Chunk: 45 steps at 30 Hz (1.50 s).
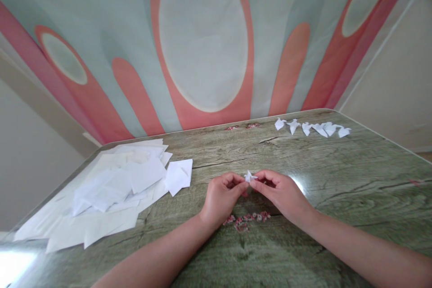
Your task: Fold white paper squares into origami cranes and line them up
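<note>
A small white origami crane (249, 176) is pinched between my two hands, above the middle of the table. My left hand (223, 195) grips its left side with thumb and fingertips. On the opposite side, my right hand (281, 193) closes thumb and index finger on the crane's right part. Pointed paper tips stick up between the fingers; the lower part of the crane is hidden by them. Several finished-looking white paper cranes (306, 128) stand in a row at the far right of the table.
A wide, loose pile of white paper sheets (111, 189) covers the table's left side. Beside it lie a few small paper squares (178, 175). The wood-grain table (337, 180) carries printed red flower patterns and meets a patterned wall (202, 117) at the back.
</note>
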Available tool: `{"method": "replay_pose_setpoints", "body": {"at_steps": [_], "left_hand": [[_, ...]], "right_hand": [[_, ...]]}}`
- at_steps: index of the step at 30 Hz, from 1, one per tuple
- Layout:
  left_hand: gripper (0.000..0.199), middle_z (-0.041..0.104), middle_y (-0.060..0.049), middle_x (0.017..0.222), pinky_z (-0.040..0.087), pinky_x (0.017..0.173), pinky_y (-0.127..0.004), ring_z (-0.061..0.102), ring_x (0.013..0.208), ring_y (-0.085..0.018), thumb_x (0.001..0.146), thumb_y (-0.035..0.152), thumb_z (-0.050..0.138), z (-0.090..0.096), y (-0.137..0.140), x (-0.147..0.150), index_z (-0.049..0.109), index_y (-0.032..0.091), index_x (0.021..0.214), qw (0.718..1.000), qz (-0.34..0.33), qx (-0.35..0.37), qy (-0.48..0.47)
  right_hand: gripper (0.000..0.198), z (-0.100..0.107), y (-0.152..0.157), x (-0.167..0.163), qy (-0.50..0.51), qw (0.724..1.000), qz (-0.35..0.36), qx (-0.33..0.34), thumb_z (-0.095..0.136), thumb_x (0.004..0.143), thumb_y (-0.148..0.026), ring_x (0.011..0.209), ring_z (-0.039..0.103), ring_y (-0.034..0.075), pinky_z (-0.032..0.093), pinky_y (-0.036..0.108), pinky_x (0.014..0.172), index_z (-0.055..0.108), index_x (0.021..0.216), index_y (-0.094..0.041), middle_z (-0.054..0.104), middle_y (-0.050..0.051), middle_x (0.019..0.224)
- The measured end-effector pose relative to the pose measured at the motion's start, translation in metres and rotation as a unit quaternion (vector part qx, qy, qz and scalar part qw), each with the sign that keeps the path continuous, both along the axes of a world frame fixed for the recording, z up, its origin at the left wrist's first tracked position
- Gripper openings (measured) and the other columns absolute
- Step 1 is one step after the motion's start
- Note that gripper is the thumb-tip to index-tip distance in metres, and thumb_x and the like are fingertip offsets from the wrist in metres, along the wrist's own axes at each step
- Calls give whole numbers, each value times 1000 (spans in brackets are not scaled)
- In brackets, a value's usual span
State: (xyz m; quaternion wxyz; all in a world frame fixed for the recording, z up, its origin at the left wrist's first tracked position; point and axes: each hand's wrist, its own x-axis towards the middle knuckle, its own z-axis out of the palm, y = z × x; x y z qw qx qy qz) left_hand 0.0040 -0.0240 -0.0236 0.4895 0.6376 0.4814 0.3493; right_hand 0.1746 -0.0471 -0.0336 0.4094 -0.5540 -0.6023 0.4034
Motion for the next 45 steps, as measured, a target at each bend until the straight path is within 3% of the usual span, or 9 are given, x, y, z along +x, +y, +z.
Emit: {"method": "replay_pose_setpoints", "body": {"at_steps": [13,17,20,24,27,34,39,45], "left_hand": [[18,66,-1,63,42,59,-22,57,59,-13,81,28,61,8,-3,1,64,16,68,994,-15,53,93],[16,67,-1,69,42,63,-23,59,65,-14,83,28,60,6,3,-7,65,17,72,977,-52,136,157],[6,68,-1,78,44,74,-26,61,78,-17,79,24,64,2,13,-17,67,20,78,950,-105,199,214],[28,67,-2,93,46,82,-28,61,88,-17,74,8,59,1,20,-27,64,21,99,945,-99,206,233],[31,65,0,89,46,79,-25,60,84,-14,71,-1,50,7,17,-26,61,19,93,950,-79,209,217],[17,65,-3,94,44,85,-31,59,92,-18,80,19,62,4,5,-14,63,19,97,927,-141,263,230],[11,66,-5,90,45,82,-31,59,90,-19,85,27,61,-9,10,-9,67,19,91,911,-111,280,280],[14,66,-3,82,43,76,-28,58,84,-18,84,31,62,-12,12,-8,68,19,80,893,-101,299,321]], "right_hand": [[21,4,-3,-1,-50,998,28,39,52,89,-36,73,59,17,43,27,66,65,83,-20,66,0,76],[20,-2,2,1,-60,997,34,33,55,88,-36,72,59,16,43,27,66,66,83,-21,66,-1,76],[13,-10,8,6,-113,990,42,78,59,85,-31,77,59,17,44,28,70,67,84,-21,66,0,81],[17,-16,11,15,-149,979,41,134,54,83,-12,85,60,16,44,29,78,66,90,-21,66,1,90],[24,-10,8,19,-145,978,28,147,49,82,-5,85,60,15,44,27,77,65,89,-21,66,0,90],[6,-7,4,12,-197,957,87,195,60,85,-18,88,58,17,44,30,79,64,88,-21,63,1,87],[10,-21,14,9,-256,942,87,199,56,89,-22,83,57,18,44,31,75,64,83,-20,62,3,82],[13,-19,11,7,-285,930,100,210,55,90,-25,81,56,19,44,32,73,62,80,-19,59,3,80]]}}
